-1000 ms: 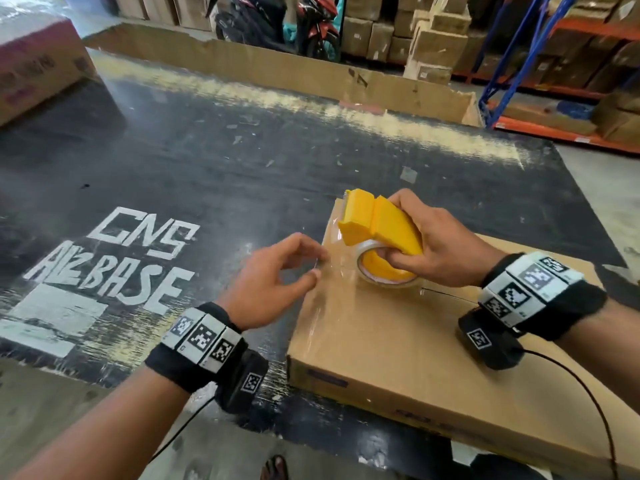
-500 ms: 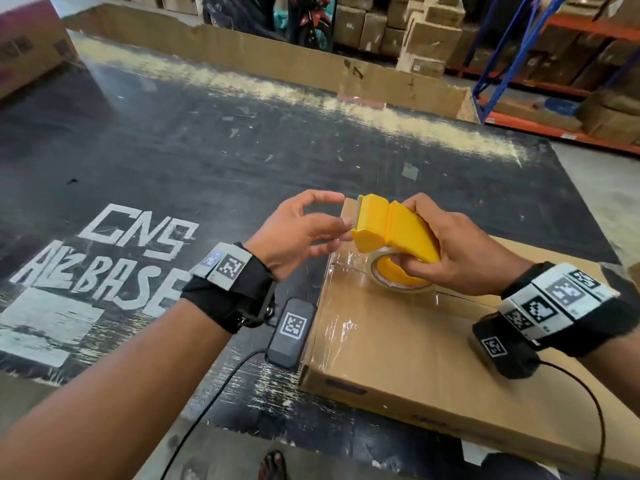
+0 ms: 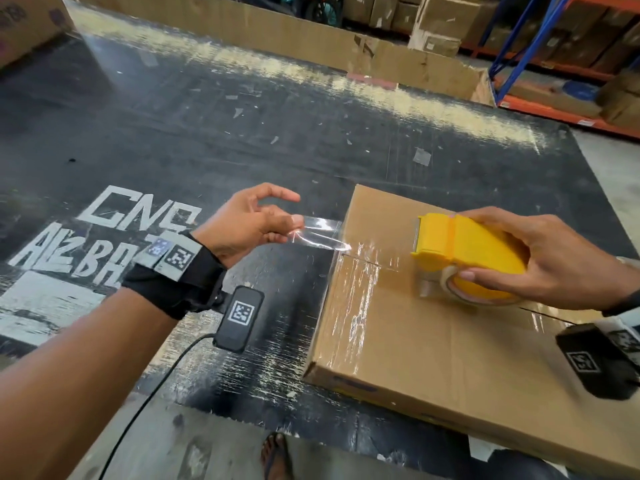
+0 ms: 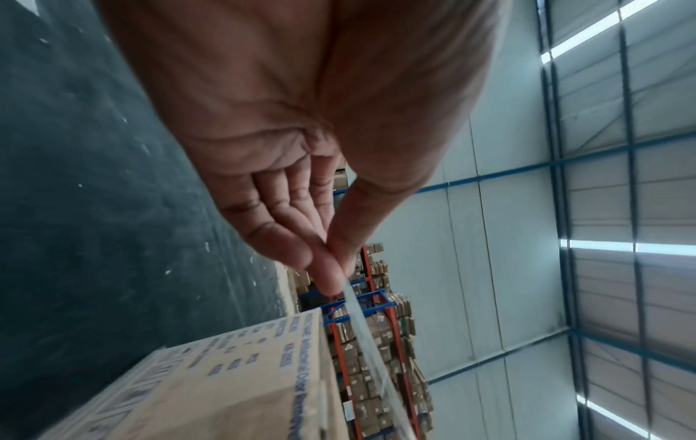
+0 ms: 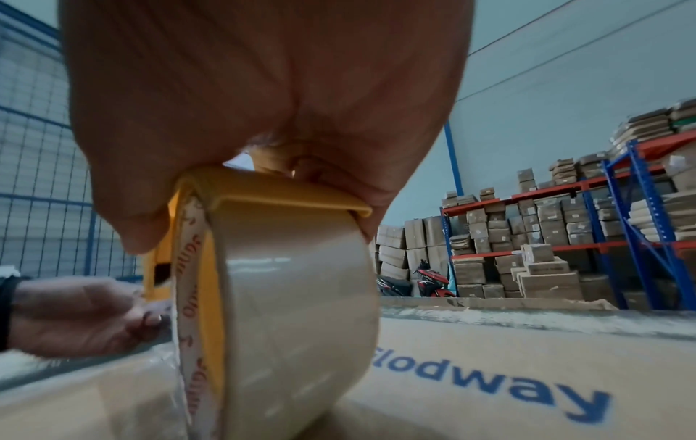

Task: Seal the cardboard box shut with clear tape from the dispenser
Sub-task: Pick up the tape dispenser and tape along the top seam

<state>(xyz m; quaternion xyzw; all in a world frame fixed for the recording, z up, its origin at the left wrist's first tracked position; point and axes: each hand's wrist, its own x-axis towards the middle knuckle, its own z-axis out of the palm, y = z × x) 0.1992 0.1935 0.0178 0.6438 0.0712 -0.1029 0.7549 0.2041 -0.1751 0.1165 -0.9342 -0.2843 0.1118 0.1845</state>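
A flat brown cardboard box [image 3: 433, 341] lies on the black table [image 3: 242, 116], with shiny clear tape along its left end. My right hand [image 3: 540, 261] grips the yellow tape dispenser [image 3: 460, 247] over the box's top seam; its clear roll [image 5: 297, 312] touches the cardboard. A strip of clear tape [image 3: 322, 232] stretches from the box's left edge out to my left hand [image 3: 256, 223], which pinches its free end between thumb and fingers, left of the box and above the table. In the left wrist view the tape strip [image 4: 361, 324] runs from the fingertips toward the box [image 4: 233, 387].
White painted lettering [image 3: 104, 237] marks the table on the left. A long cardboard sheet [image 3: 277, 26] stands along the far edge. Blue and orange racks [image 5: 602, 214] stacked with cartons and a parked scooter [image 5: 429, 279] lie beyond. A sandalled foot [image 3: 275, 455] shows below the near edge.
My left hand took hold of the tape end at the dispenser and pulled it out to the left. The right hand carried the dispenser rightward along the box top.
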